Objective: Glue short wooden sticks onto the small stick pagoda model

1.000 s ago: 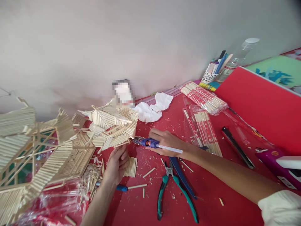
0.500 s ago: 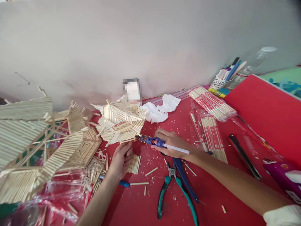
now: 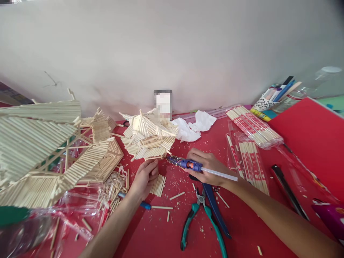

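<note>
1. Your L hand (image 3: 146, 175) is low by the small stick model (image 3: 150, 132), fingers curled, thumb and index tips drawn in at a thin stick (image 3: 154, 157) on the model's near edge; can't tell if you're pinching it.
2. Your R hand (image 3: 205, 165) is wrapped round the blue glue gun (image 3: 190, 165), nozzle pointing L, tip at or v. nr the R end of that thin stick. Clear glue stick (image 3: 219, 173) pokes out the back, twd your R wrist.
3. Model sits mid-table, nr the wall, L of the white tissue (image 3: 202, 121).
4. Just below your L fingers: a row of cut sticks (image 3: 158, 185), side by side on the red table (image 3: 247, 218).
5. Nr your L forearm: a blue-handled tool (image 3: 145, 205), partly hidden, w/ a loose stick (image 3: 162, 207) at its end.
6. Below your R hand: green-handled pliers (image 3: 189, 224), handles apart, w/ a long blue handle (image 3: 217, 211) alongside.
7. Far L: bigger stick model (image 3: 34, 143). R side: wrapped chopsticks (image 3: 254, 125), pen cup (image 3: 262, 103) behind them.
</note>
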### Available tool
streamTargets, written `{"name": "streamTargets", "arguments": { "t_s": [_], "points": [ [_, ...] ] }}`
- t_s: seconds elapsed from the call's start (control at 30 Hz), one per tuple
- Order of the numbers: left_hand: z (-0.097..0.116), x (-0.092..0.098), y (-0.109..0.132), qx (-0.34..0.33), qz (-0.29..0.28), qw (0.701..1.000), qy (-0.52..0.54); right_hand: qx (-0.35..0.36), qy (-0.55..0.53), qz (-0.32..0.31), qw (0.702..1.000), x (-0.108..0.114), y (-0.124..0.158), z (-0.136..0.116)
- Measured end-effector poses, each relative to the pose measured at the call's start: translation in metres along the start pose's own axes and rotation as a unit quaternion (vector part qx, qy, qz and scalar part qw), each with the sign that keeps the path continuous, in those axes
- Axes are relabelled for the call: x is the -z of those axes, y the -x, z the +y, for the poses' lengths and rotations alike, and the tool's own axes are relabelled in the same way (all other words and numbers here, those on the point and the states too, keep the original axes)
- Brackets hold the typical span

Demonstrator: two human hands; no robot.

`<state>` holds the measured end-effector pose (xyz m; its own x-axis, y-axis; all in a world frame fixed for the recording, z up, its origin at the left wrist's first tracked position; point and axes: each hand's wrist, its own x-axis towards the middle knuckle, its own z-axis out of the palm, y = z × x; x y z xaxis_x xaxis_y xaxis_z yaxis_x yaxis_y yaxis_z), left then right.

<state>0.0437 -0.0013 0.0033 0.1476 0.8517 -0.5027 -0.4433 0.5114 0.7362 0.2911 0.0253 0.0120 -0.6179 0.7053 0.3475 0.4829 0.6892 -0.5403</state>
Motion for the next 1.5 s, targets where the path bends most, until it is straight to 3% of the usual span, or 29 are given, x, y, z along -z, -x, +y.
{"name": "streamTargets", "arguments": {
  "t_s": [1.5],
  "points": [
    [-0.0039,0.0022,-0.0001,-0.011,-0.008,1.0,0.008,-0.001,0.023,0.012,1.0,-0.0034,-0.0007,-0.004]
  ]
}}
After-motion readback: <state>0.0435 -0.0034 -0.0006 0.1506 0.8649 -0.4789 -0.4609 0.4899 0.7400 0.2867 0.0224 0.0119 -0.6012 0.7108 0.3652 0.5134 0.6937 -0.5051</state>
